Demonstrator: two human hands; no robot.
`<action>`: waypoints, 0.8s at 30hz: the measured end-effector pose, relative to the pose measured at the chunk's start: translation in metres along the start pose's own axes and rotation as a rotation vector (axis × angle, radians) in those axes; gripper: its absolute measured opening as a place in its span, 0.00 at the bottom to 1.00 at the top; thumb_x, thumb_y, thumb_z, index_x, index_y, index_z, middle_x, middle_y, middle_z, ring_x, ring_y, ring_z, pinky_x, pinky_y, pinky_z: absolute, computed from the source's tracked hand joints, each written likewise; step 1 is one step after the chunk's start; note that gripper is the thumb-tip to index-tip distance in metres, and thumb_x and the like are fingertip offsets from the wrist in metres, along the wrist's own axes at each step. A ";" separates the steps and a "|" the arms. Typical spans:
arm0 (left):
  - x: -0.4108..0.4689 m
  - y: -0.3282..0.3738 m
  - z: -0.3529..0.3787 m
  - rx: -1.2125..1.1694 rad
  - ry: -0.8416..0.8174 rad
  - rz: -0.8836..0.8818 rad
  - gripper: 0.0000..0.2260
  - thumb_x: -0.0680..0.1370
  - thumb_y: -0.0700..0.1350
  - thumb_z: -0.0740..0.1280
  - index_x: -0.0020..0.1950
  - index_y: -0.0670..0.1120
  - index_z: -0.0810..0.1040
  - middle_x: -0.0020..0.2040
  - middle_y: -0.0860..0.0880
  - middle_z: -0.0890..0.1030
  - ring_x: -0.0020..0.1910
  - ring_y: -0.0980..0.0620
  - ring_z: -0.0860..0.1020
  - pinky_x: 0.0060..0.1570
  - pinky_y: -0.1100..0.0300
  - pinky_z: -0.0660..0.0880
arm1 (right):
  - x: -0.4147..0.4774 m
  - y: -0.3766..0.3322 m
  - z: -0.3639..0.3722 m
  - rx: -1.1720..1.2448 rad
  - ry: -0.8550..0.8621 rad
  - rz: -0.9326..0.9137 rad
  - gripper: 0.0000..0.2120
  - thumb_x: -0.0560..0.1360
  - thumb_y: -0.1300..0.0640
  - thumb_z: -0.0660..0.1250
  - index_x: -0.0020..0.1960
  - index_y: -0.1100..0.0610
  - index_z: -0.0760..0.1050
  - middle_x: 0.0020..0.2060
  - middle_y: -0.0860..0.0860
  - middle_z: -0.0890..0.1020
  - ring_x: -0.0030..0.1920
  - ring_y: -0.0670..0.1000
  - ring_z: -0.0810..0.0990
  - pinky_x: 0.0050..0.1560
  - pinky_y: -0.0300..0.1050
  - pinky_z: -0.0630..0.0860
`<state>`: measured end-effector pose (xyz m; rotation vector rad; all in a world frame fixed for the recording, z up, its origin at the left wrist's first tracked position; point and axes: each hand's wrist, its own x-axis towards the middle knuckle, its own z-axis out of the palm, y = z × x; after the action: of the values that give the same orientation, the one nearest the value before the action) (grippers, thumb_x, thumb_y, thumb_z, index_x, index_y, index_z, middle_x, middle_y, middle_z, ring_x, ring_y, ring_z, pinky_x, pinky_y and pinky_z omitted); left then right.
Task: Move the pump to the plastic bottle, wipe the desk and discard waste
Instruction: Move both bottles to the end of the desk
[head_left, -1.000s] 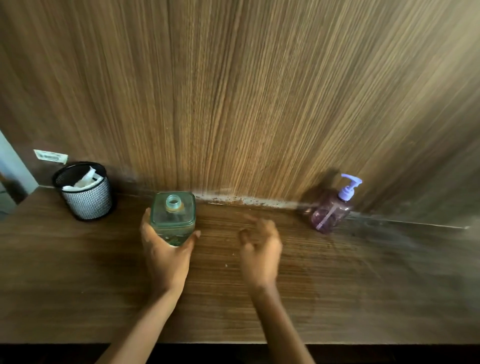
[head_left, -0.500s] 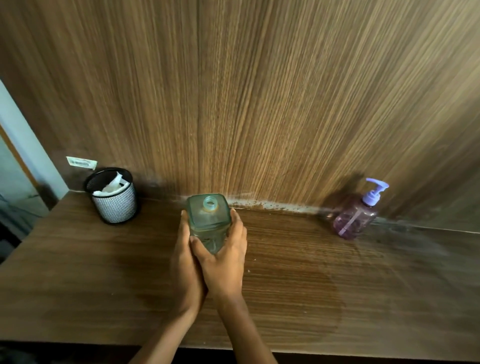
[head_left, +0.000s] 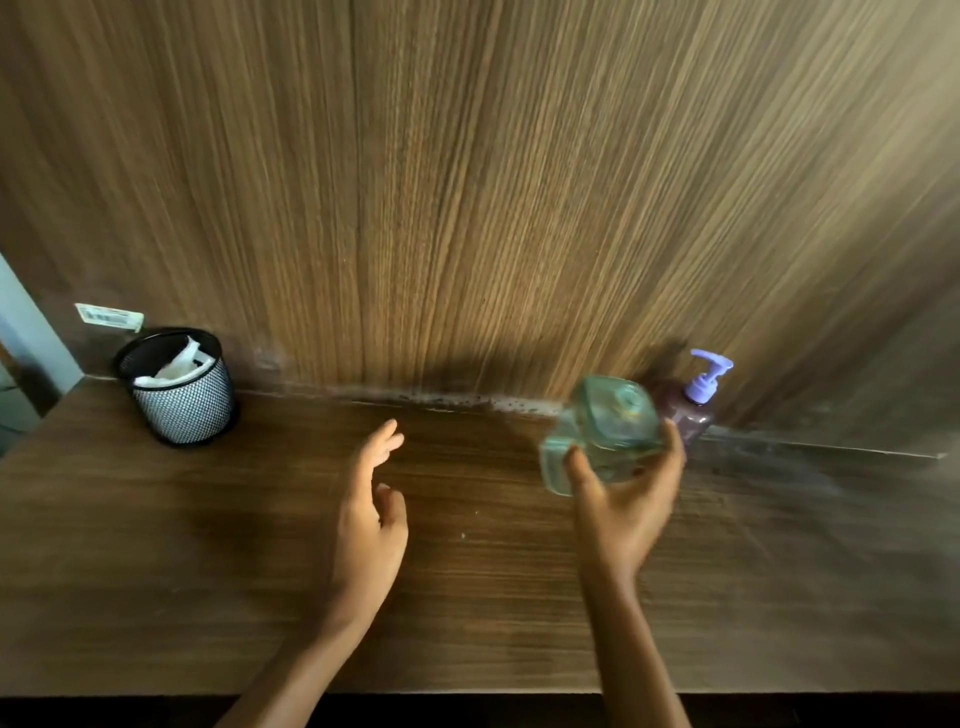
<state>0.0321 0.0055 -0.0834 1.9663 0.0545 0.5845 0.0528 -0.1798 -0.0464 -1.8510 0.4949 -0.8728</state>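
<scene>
The pale green, square-shouldered clear plastic bottle (head_left: 602, 431) is being held off the dark wood-grain desk (head_left: 156, 571), tilted and motion-blurred, with its open round neck facing up and no cap on it. The right hand (head_left: 621, 499) is gripping it from below and behind, its fingers (head_left: 675, 447) wrapped round the right side and the thumb pressing the front face, so the grip is closed on the bottle. It is being carried just in front of the purple tinted soap bottle (head_left: 685, 410) standing against the wooden back panel (head_left: 467, 182), probably so that the lilac pump (head_left: 709, 376) screwed on top of that bottle can be reached and moved across with little travel. The left hand (head_left: 371, 509) is hovering over the middle of the desk with its fingers loosely spread and holding nothing, apparently free to steady one bottle. Well apart at the far left, the black mesh bin (head_left: 179, 395) is holding crumpled white tissue (head_left: 174, 366), likely the place for waste after wiping.
</scene>
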 end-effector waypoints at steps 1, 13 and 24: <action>0.001 -0.001 0.002 -0.010 -0.010 -0.013 0.28 0.72 0.28 0.59 0.68 0.50 0.68 0.62 0.51 0.77 0.61 0.57 0.74 0.59 0.72 0.67 | 0.009 0.008 -0.013 -0.031 0.033 0.002 0.42 0.60 0.49 0.74 0.70 0.54 0.62 0.65 0.55 0.72 0.65 0.56 0.72 0.67 0.53 0.69; -0.002 0.008 0.021 0.023 -0.059 -0.008 0.20 0.72 0.28 0.60 0.54 0.50 0.78 0.52 0.54 0.82 0.53 0.61 0.78 0.51 0.78 0.69 | 0.065 0.061 -0.067 -0.189 0.061 0.085 0.44 0.64 0.63 0.75 0.74 0.57 0.57 0.67 0.61 0.68 0.67 0.60 0.67 0.64 0.53 0.65; -0.001 0.009 0.023 0.005 -0.077 -0.061 0.18 0.73 0.28 0.60 0.52 0.47 0.80 0.51 0.52 0.82 0.52 0.57 0.79 0.51 0.67 0.72 | 0.078 0.068 -0.057 -0.227 -0.018 0.057 0.46 0.66 0.64 0.73 0.76 0.58 0.49 0.68 0.63 0.66 0.68 0.61 0.65 0.63 0.54 0.66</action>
<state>0.0386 -0.0181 -0.0840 1.9831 0.0674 0.4694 0.0647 -0.2957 -0.0661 -2.0379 0.6542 -0.7874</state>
